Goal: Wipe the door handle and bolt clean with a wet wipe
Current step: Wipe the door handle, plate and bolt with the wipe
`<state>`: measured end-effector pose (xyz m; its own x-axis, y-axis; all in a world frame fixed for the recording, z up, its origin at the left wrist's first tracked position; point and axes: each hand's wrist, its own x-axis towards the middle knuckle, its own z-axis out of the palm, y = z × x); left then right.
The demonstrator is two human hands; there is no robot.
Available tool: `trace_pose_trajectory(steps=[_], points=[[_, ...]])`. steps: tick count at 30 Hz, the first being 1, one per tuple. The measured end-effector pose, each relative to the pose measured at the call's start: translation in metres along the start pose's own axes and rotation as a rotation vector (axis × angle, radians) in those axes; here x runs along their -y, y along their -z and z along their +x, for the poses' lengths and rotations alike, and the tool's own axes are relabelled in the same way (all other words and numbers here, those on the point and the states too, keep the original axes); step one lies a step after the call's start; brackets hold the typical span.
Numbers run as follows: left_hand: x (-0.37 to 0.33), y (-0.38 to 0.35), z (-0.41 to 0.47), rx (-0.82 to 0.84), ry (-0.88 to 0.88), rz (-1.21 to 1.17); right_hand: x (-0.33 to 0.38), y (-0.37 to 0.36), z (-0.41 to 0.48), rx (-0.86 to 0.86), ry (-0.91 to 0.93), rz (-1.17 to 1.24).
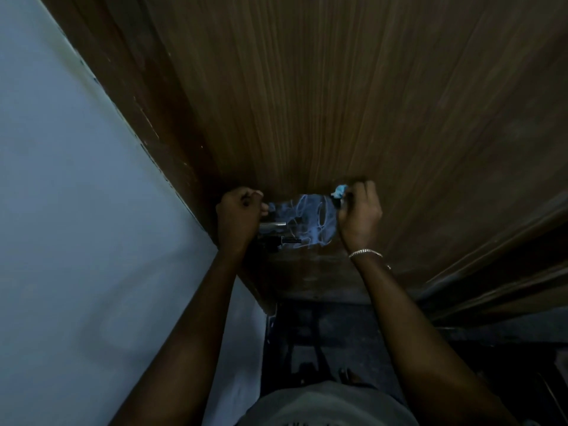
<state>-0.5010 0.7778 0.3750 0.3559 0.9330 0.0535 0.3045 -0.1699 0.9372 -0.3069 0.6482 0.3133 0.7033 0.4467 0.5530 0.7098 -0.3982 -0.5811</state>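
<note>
A thin, see-through bluish wet wipe (pixel 310 219) is stretched flat between my two hands in front of the brown wooden door (pixel 307 103). My left hand (pixel 238 218) is shut on the wipe's left end. My right hand (pixel 359 215), with a silver bracelet on the wrist, pinches the right end, where the wipe bunches into a pale blue tuft. Behind the wipe's lower left part a shiny metal bolt (pixel 273 224) and a darker piece of door hardware (pixel 287 240) show. The rest of the handle is hidden by the wipe and my left hand.
A pale blue-grey wall (pixel 76 195) fills the left side and meets the dark door frame (pixel 147 118). Dark moulded woodwork (pixel 507 256) runs along the right. Below lie a dark floor (pixel 338 333) and my toes (pixel 350 375). The scene is dim.
</note>
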Motion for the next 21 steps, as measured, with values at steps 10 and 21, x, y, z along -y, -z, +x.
trace_pose_trajectory(steps=[10,21], points=[[0.008,0.006,-0.001,-0.021,0.026,0.03,0.0,-0.004,-0.018,0.104,-0.035,-0.023],[0.013,0.006,-0.007,-0.03,0.059,0.057,-0.003,-0.013,-0.028,0.167,0.06,0.015]])
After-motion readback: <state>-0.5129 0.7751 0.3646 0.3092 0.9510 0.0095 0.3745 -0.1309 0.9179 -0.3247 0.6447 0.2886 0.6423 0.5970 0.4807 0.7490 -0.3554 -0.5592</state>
